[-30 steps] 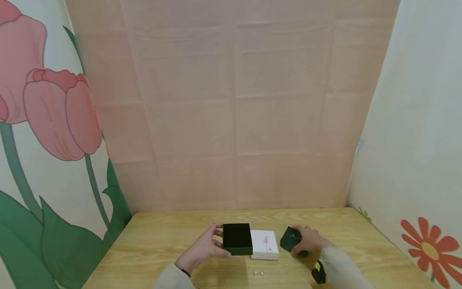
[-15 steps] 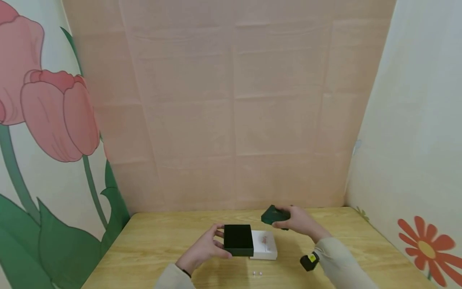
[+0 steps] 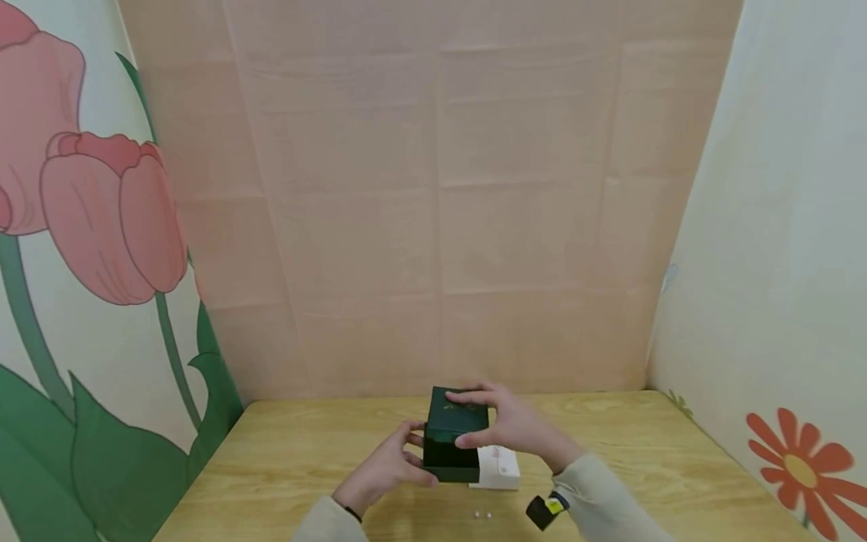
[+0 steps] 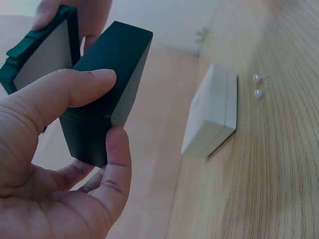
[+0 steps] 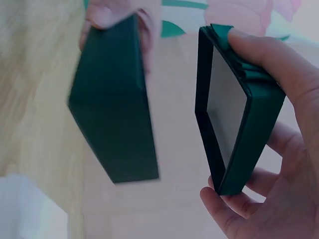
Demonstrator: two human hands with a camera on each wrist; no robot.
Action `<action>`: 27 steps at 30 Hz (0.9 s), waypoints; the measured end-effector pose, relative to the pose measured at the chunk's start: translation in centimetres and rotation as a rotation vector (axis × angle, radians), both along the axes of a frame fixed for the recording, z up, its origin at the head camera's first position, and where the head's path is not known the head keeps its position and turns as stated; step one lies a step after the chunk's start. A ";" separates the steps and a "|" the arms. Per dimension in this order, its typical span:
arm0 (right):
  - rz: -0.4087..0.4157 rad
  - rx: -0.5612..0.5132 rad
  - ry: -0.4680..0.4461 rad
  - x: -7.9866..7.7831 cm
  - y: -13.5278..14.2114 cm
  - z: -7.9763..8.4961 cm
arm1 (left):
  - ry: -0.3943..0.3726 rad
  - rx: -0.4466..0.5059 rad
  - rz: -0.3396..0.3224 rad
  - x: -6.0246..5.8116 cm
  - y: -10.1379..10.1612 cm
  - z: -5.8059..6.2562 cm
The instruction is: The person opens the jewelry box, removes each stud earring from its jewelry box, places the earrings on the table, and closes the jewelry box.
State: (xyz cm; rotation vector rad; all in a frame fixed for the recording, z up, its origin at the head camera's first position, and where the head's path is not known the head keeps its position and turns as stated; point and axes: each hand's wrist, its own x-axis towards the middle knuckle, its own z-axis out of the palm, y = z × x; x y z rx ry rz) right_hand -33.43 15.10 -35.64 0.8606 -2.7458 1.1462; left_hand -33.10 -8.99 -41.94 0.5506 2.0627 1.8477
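My left hand [image 3: 389, 468] holds the dark green base of a gift box [image 3: 455, 474] by its left side, above the table. In the left wrist view, the thumb lies over one side wall of the box base [image 4: 112, 57] and fingers support it opposite. My right hand [image 3: 518, 429] grips the matching green lid [image 3: 455, 410] just above the base, with a visible gap between them. A folded ribbon bow [image 5: 239, 62] sits on the lid's side, and the lid's inside is pale [image 5: 227, 99]. Two pearl stud earrings [image 4: 257, 85] lie on the table nearby.
A closed white box [image 3: 501, 473] with pink print stands on the wooden table [image 3: 305, 452], just right of the green base. Behind the table hangs a pinkish cloth [image 3: 433, 226]. A black device [image 3: 542, 513] with a yellow patch is strapped to the right wrist.
My right hand has lifted the lid from the table right of the white box and carried it left, over the base. The left hand and base have stayed almost in place.
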 end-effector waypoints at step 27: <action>0.191 0.018 -0.029 -0.5 -0.7 -2.5 | 0.004 0.061 -0.024 0.0 0.2 0.0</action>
